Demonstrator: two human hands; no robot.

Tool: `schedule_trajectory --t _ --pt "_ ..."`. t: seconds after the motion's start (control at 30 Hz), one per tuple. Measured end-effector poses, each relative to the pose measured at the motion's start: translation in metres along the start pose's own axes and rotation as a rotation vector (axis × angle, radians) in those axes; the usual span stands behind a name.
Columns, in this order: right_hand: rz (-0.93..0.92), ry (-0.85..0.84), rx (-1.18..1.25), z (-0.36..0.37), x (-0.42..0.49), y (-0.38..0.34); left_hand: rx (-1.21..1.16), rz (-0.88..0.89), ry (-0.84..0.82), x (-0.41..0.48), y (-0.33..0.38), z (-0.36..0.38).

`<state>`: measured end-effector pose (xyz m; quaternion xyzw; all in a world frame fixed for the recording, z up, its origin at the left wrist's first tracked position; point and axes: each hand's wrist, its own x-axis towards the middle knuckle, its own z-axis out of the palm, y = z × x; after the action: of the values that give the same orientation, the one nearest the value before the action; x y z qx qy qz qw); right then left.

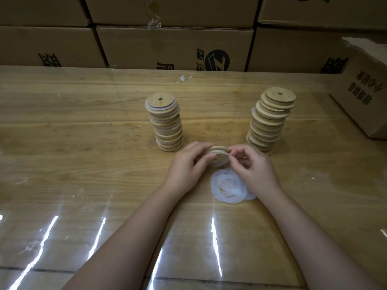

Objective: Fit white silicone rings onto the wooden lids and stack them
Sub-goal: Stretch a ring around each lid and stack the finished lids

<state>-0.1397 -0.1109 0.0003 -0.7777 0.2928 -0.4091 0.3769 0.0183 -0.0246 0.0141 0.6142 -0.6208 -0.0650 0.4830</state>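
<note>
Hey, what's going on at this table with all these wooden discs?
A person is fitting a white silicone ring onto a wooden lid. The left hand grips the lid above the table, and the right hand pinches the ring at the lid's edge. A loose pile of rings lies on the table by the right hand. Behind, the left stack shows white between its lids and looks finished. The right stack is mostly bare wood, probably still waiting.
</note>
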Motion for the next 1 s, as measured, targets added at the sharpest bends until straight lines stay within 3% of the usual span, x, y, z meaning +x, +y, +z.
schedule_trajectory --t 0.27,0.47,0.7,0.9,1.0 --pt "0.056 -0.011 -0.023 -0.0011 0.0019 0.0016 -0.013 0.011 -0.003 -0.0004 -0.0005 0.003" --pt "-0.106 -0.072 -0.335 -0.005 0.0005 -0.0013 -0.002 0.015 -0.01 -0.0013 -0.0021 0.0031" --pt "-0.057 -0.065 -0.266 -0.004 0.0005 0.0007 0.028 0.02 0.002 -0.0025 -0.0053 0.005" --pt "-0.005 -0.022 -0.196 -0.0047 -0.0011 -0.0012 -0.13 -0.14 -0.052 -0.0041 -0.0066 0.0077" --pt "-0.075 0.005 -0.205 -0.004 -0.0022 -0.0051 -0.023 -0.113 -0.052 -0.0045 -0.0081 0.0097"
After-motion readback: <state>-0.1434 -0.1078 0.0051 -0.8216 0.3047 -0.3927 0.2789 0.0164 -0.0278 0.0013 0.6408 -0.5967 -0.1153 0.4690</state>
